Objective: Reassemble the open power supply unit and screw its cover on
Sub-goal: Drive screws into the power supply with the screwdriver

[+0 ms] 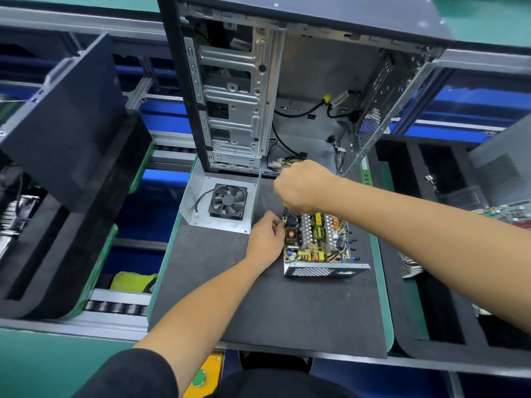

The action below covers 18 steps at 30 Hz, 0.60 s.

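The open power supply unit [317, 242] is pinched at its left edge by the left hand [265, 239]; the right hand [301, 186] is fisted above its far corner (what it grips cannot be told).

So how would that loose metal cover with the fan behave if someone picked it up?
The cover is bent sheet metal, so probably stiff and fairly light. The fan likely weights it off-centre. Its short wire hangs free and may snag.

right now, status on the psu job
Left hand steadying open power supply unit. Right hand fisted over its far corner. Cover with fan still off.
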Available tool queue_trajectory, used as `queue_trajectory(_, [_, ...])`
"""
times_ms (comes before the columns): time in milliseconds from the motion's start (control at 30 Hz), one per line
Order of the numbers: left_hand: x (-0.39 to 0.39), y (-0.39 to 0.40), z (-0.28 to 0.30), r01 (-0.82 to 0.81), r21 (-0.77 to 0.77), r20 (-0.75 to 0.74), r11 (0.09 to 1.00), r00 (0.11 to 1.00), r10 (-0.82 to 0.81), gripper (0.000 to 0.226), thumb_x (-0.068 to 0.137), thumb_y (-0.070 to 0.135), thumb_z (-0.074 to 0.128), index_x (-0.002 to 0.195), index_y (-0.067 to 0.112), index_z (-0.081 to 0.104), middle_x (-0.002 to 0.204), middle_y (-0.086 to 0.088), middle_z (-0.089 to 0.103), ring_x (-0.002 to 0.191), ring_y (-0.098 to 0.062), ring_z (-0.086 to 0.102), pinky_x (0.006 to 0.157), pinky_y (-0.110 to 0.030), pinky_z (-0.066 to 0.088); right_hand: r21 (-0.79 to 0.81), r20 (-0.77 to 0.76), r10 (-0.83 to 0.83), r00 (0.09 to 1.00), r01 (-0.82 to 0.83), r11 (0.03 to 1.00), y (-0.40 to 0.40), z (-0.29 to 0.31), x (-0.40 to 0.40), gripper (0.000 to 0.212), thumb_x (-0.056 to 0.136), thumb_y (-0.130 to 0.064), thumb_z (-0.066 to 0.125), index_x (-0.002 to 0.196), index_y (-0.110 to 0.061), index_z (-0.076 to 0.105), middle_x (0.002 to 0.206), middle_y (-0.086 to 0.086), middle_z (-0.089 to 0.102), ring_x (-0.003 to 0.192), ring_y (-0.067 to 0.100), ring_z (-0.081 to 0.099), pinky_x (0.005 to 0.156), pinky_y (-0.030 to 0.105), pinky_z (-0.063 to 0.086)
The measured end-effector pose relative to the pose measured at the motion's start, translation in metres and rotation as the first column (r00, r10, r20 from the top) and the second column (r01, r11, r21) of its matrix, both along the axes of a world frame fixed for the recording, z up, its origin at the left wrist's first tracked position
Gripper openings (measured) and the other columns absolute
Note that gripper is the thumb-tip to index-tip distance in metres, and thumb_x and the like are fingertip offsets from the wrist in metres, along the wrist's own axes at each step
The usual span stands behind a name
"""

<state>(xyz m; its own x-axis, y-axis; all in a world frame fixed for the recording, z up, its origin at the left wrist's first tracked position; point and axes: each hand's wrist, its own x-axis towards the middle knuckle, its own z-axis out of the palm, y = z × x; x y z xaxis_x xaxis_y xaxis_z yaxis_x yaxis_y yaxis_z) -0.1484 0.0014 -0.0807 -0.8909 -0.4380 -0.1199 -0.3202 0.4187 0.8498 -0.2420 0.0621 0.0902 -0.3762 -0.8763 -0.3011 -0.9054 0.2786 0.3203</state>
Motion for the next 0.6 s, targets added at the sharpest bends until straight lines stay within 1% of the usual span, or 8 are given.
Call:
queue_trajectory(67, [0.0,0.0,0.001,-0.003,0.002,0.002,1.0,1.0,0.003,0.011,0.094,0.015,0.053,0.084,0.017,0.05,0.067,0.005,0.054,0.063,-0.006,0.05,0.058,-0.023,0.036,0.021,-0.018,-0.007,1.0,0.008,1.0,0.001,-0.002,-0.001,0.013,0.093,-0.014,0.045,0.082,-0.013,0.051,0.08,0.003,0.053,0.071,0.026,0.053,0.057,0.032,0.04])
queue_trajectory(100, [0.0,0.0,0.002,-0.003,0.0,0.003,1.0,1.0,0.003,0.011,0.094,0.015,0.053,0.084,0.017,0.05,0.067,0.005,0.055,0.063,-0.006,0.05,0.058,-0.023,0.036,0.018,0.004,-0.027,1.0,0.026,0.999,0.003,-0.002,-0.001,0.012,0.096,-0.019,0.045,0.094,-0.01,0.053,0.092,0.006,0.058,0.074,0.028,0.057,0.054,0.032,0.038])
queue_trajectory(167, [0.0,0.001,0.002,0.0,-0.005,0.005,1.0,1.0,0.0,0.011,0.095,0.016,0.053,0.084,0.016,0.05,0.068,0.004,0.055,0.064,-0.007,0.05,0.057,-0.023,0.036,0.019,0.056,-0.053,0.997,0.052,0.998,0.006,-0.003,-0.001,0.026,0.094,-0.019,0.049,0.115,-0.004,0.045,0.114,0.014,0.051,0.069,0.025,0.054,0.046,0.029,0.027])
queue_trajectory(200, [0.0,0.001,0.003,0.002,-0.008,0.006,1.0,1.0,-0.002,0.011,0.095,0.016,0.053,0.084,0.016,0.05,0.068,0.004,0.055,0.064,-0.007,0.05,0.058,-0.024,0.036,0.039,0.061,-0.033,0.998,0.031,0.999,0.006,-0.003,-0.001,0.028,0.09,-0.012,0.051,0.115,-0.003,0.044,0.116,0.015,0.047,0.062,0.021,0.046,0.044,0.028,0.02])
queue_trajectory(233, [0.0,0.001,0.003,0.002,-0.008,0.008,1.0,1.0,-0.002,0.011,0.095,0.016,0.053,0.085,0.016,0.05,0.069,0.004,0.055,0.064,-0.006,0.05,0.059,-0.024,0.036,0.04,0.071,-0.013,0.997,0.011,0.999,0.006,-0.003,-0.001,0.027,0.086,-0.006,0.052,0.112,-0.004,0.045,0.112,0.015,0.047,0.058,0.019,0.038,0.044,0.027,0.017])
queue_trajectory(300, [0.0,0.001,0.002,0.002,-0.003,0.011,1.0,1.0,-0.002,0.01,0.095,0.017,0.053,0.085,0.015,0.05,0.069,0.006,0.055,0.065,-0.005,0.05,0.059,-0.024,0.035,-0.014,0.117,-0.026,0.993,0.028,1.0,0.006,-0.004,-0.002,0.017,0.082,-0.002,0.055,0.096,-0.009,0.047,0.095,0.01,0.05,0.063,0.019,0.038,0.044,0.024,0.017])
queue_trajectory(433, [0.001,0.001,0.003,0.003,-0.004,0.004,1.0,1.0,-0.003,0.011,0.094,0.015,0.053,0.085,0.018,0.047,0.068,0.009,0.052,0.063,-0.002,0.05,0.056,-0.018,0.032,-0.078,0.182,-0.015,0.983,0.029,0.997,0.004,-0.009,0.0,0.019,0.083,-0.012,0.061,0.08,-0.013,0.042,0.072,0.004,0.044,0.067,0.022,0.045,0.046,0.026,0.024])
queue_trajectory(600, [0.004,0.004,0.004,0.0,-0.007,-0.056,1.0,0.998,-0.001,0.016,0.094,0.012,0.052,0.092,0.026,0.044,0.067,0.014,0.051,0.065,0.001,0.053,0.054,-0.01,0.035,-0.122,0.271,-0.066,0.96,0.102,0.987,0.0,-0.013,0.0,0.023,0.085,-0.013,0.056,0.074,-0.013,0.036,0.069,0.0,0.036,0.073,0.023,0.045,0.047,0.028,0.023])
